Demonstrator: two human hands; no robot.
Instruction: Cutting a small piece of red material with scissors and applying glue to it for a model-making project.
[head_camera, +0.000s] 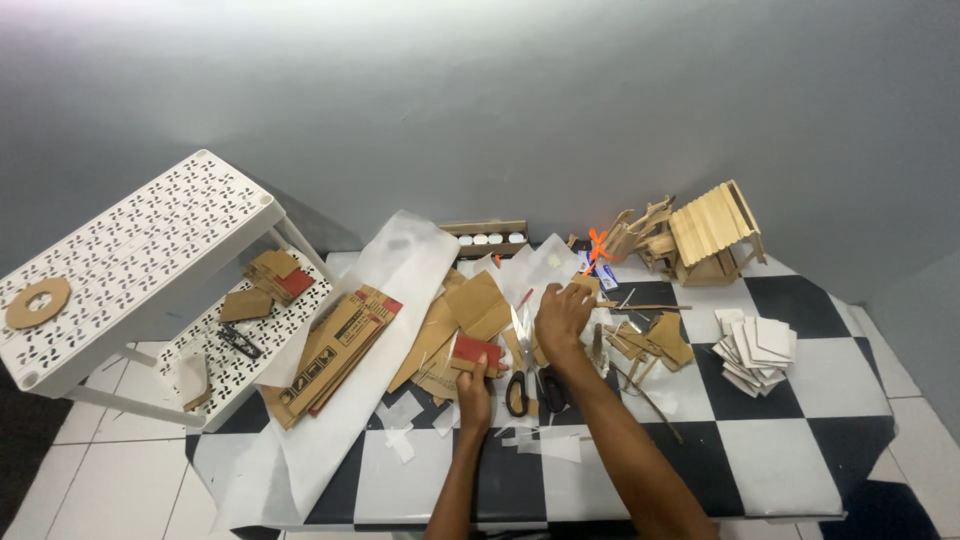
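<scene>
The left hand (473, 392) pinches one cardboard piece (474, 352) with a red face, thumb on top, fingers closed on its lower edge. The right hand (562, 316) reaches further out, palm down, fingers curled over a brown cardboard scrap (585, 284); whether it actually clamps the scrap cannot be told. The two hands are apart, the left nearer the body.

Between the forearms lies one pair of scissors (524, 375), black handles toward the person, blades pointing away. They rest on a checkered mat (760, 450) of black and white squares. The red-faced piece sits at the mat's middle, just left of the scissors.

Left of the hands lie one long white paper sheet (370, 360) and one flattened printed carton (335, 350) on top of it. A loose heap of brown cardboard sheets (455, 320) lies beside the left hand. Right of the right hand are cardboard offcuts (655, 340), then one stack of white squares (757, 347); their count cannot be told.

At the far edge stands one small stick house (712, 235) with a slatted roof. One orange clip (598, 245) lies near it, and one tray (487, 237) holds four white discs.

To the left stands one white perforated rack (140, 250) with two shelves. One cardboard ring (38, 302) lies on the upper shelf.
</scene>
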